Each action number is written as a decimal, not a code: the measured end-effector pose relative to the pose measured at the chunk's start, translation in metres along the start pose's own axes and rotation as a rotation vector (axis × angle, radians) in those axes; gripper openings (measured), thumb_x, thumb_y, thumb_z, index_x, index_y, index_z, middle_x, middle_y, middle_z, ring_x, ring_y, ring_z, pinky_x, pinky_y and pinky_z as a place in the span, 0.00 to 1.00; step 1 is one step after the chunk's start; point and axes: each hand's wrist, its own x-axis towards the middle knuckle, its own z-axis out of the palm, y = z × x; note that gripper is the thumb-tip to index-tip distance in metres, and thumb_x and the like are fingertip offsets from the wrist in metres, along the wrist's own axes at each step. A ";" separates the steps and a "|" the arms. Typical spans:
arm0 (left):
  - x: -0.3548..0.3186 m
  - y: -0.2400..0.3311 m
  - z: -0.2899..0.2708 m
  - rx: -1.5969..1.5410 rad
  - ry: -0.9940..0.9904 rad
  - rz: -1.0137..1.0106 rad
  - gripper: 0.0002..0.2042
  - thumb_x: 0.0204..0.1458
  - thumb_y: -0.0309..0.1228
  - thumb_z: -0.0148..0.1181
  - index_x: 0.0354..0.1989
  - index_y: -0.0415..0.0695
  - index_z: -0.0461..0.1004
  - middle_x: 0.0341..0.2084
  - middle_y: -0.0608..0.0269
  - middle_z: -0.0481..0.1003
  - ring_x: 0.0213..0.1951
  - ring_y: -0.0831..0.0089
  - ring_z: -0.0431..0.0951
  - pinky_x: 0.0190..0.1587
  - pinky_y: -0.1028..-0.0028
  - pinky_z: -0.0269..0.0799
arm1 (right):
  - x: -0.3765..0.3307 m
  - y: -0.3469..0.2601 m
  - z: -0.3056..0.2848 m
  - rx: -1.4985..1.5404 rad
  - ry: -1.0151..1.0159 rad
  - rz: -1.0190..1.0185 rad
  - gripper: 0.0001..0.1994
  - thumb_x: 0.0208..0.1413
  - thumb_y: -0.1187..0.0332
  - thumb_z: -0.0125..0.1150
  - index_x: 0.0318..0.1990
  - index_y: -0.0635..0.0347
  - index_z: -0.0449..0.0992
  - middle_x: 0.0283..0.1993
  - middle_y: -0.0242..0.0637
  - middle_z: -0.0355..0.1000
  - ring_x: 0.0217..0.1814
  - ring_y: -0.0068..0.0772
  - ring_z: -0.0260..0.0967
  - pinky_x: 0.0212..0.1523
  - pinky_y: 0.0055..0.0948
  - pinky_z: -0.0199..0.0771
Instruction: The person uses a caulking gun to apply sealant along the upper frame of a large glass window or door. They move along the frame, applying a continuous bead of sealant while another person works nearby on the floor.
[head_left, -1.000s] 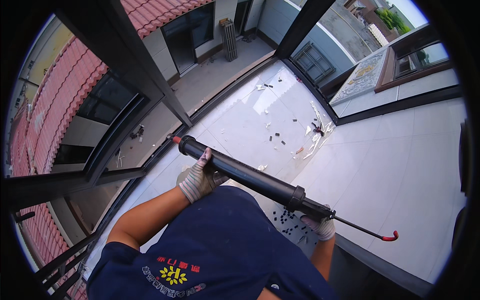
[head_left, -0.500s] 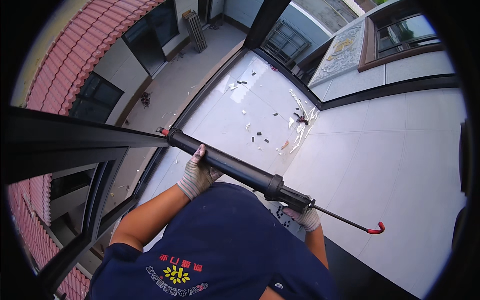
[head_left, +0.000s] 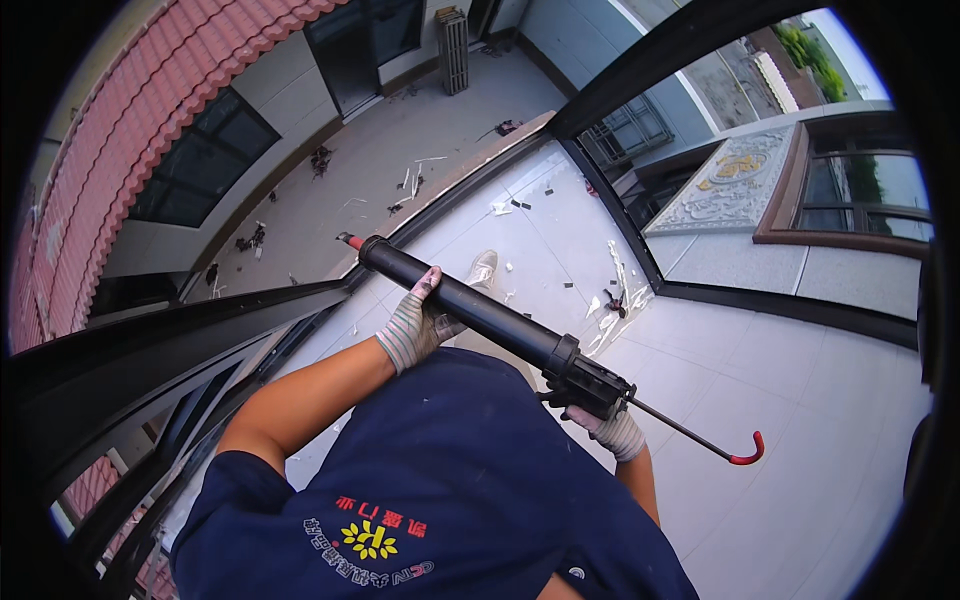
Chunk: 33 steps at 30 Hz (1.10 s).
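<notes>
I hold a long black caulking gun (head_left: 470, 308) with both gloved hands. My left hand (head_left: 412, 328) wraps the barrel near its middle. My right hand (head_left: 606, 424) grips the handle and trigger at the rear, where a thin rod with a red hooked end (head_left: 748, 456) sticks out. The red nozzle tip (head_left: 350, 241) points up and left, close to the dark window frame (head_left: 200, 330). My dark blue shirt fills the lower middle of the view.
White floor tiles (head_left: 800, 420) lie below, strewn with small dark scraps and torn film (head_left: 615, 300). My shoe (head_left: 483, 268) shows beyond the barrel. Dark metal frames (head_left: 640, 60) cross the view. Outside lie a red tiled roof (head_left: 150, 110) and a lower terrace (head_left: 380, 170).
The view has shifted; the dark frame moved lower and left. The gun's nozzle now sits nearer the frame's edge. Both hands keep their grip.
</notes>
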 end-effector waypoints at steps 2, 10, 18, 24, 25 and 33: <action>0.008 0.012 0.001 -0.084 0.072 0.100 0.24 0.51 0.52 0.66 0.49 0.55 0.66 0.42 0.60 0.74 0.47 0.60 0.78 0.53 0.52 0.76 | 0.050 -0.030 -0.017 -0.120 -0.093 -0.105 0.25 0.54 0.64 0.70 0.58 0.58 0.71 0.50 0.36 0.76 0.52 0.32 0.73 0.56 0.33 0.73; 0.053 0.049 0.047 -0.364 0.250 0.303 0.27 0.50 0.54 0.66 0.51 0.54 0.65 0.44 0.58 0.73 0.49 0.61 0.76 0.54 0.56 0.75 | 0.231 -0.108 -0.123 -0.497 -0.409 -0.094 0.20 0.56 0.67 0.65 0.56 0.56 0.74 0.53 0.36 0.77 0.55 0.31 0.74 0.57 0.31 0.74; 0.077 0.074 0.075 -0.535 0.327 0.449 0.28 0.54 0.53 0.64 0.57 0.52 0.64 0.50 0.57 0.72 0.52 0.59 0.75 0.57 0.54 0.72 | 0.306 -0.204 -0.117 -0.270 -0.573 0.070 0.22 0.53 0.81 0.62 0.58 0.61 0.72 0.52 0.42 0.77 0.57 0.37 0.74 0.59 0.37 0.75; 0.125 0.101 0.056 -0.680 0.277 0.388 0.27 0.51 0.51 0.67 0.55 0.54 0.67 0.46 0.59 0.74 0.50 0.59 0.77 0.53 0.52 0.75 | 0.337 -0.229 -0.093 -0.438 -0.526 0.013 0.24 0.53 0.78 0.63 0.59 0.63 0.69 0.51 0.42 0.76 0.56 0.37 0.74 0.58 0.38 0.76; 0.133 0.110 0.057 -0.694 0.278 0.372 0.27 0.52 0.51 0.66 0.55 0.54 0.67 0.45 0.60 0.74 0.49 0.59 0.77 0.52 0.53 0.76 | 0.339 -0.235 -0.088 -0.478 -0.511 -0.003 0.24 0.53 0.75 0.66 0.59 0.63 0.69 0.52 0.41 0.75 0.56 0.38 0.74 0.57 0.39 0.76; 0.166 0.148 0.045 -0.843 0.249 0.371 0.23 0.53 0.48 0.65 0.53 0.56 0.66 0.45 0.62 0.72 0.49 0.59 0.77 0.53 0.51 0.74 | 0.391 -0.259 -0.068 -0.593 -0.599 -0.023 0.31 0.54 0.56 0.69 0.61 0.62 0.67 0.53 0.41 0.75 0.57 0.37 0.72 0.58 0.39 0.73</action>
